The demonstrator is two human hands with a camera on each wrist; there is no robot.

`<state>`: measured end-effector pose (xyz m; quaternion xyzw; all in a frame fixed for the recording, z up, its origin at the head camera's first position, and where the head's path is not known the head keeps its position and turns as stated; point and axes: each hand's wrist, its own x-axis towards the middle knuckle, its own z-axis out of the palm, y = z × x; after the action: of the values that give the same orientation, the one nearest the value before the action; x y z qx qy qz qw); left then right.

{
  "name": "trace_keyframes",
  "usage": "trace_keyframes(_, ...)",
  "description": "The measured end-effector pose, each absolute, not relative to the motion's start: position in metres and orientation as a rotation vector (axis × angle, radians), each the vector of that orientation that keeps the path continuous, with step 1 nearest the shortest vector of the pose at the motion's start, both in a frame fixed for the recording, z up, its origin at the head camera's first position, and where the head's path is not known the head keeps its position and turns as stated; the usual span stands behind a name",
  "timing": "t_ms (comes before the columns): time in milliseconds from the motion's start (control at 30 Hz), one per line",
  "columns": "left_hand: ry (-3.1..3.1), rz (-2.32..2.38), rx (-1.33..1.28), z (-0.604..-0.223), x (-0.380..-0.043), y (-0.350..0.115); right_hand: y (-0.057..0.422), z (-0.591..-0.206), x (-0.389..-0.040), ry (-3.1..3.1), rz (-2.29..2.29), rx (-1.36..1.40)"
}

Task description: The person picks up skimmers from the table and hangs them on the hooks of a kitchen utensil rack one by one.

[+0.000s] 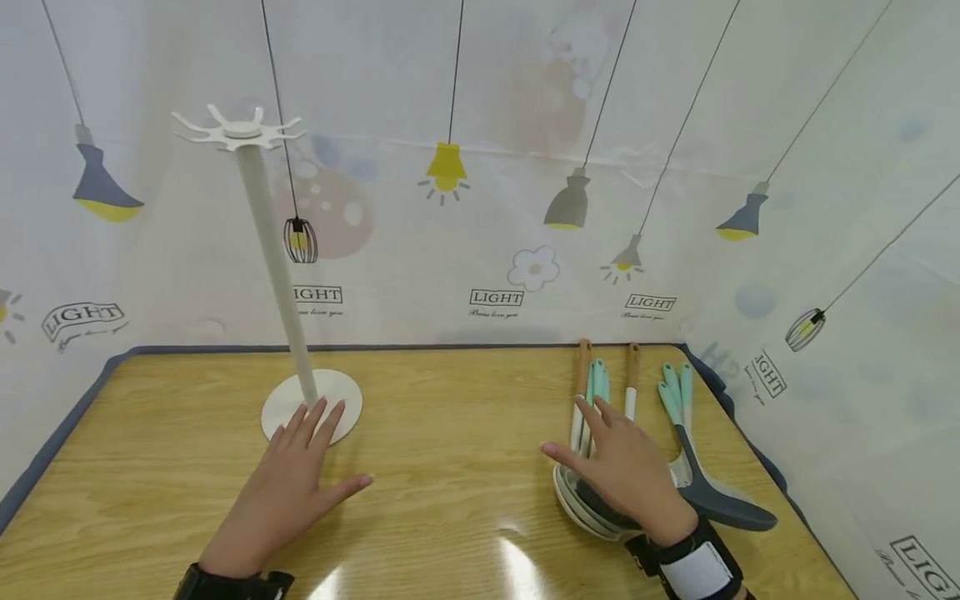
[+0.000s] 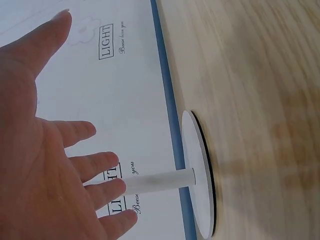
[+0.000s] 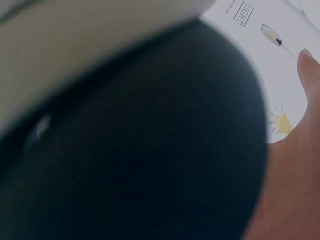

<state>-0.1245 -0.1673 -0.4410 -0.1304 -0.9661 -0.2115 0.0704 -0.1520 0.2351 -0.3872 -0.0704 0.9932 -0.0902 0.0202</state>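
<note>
Your left hand (image 1: 288, 487) is relaxed and grips nothing, its fingers stretched toward the stand (image 1: 273, 258) and its thumb spread aside. The stand is on the left of the table (image 1: 450, 467), near its back edge; its slim pole rises from a round white base (image 1: 347, 400) to a ring of hooks (image 1: 240, 129).

Your right hand (image 1: 626, 462) is released too, fingers extended above the ladles (image 1: 577, 504); whether it touches them, you cannot tell. Their bowls lie nested at the right, handles pointing to the back edge, some wood-tipped, some mint. Just beside them, farther right, lies a dark turner (image 1: 716, 500) with other mint-handled tools (image 1: 687, 392). In your right wrist view, a dark, blurred shape (image 3: 150, 140) hides most of the scene.
</note>
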Motion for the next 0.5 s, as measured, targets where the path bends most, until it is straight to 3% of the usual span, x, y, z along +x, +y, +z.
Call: trace_keyframes(500,-2.966,-0.638,-0.243,-0.441,-0.127,-0.184,0.26,-0.38,-0.166,3.057,-0.341,-0.192)
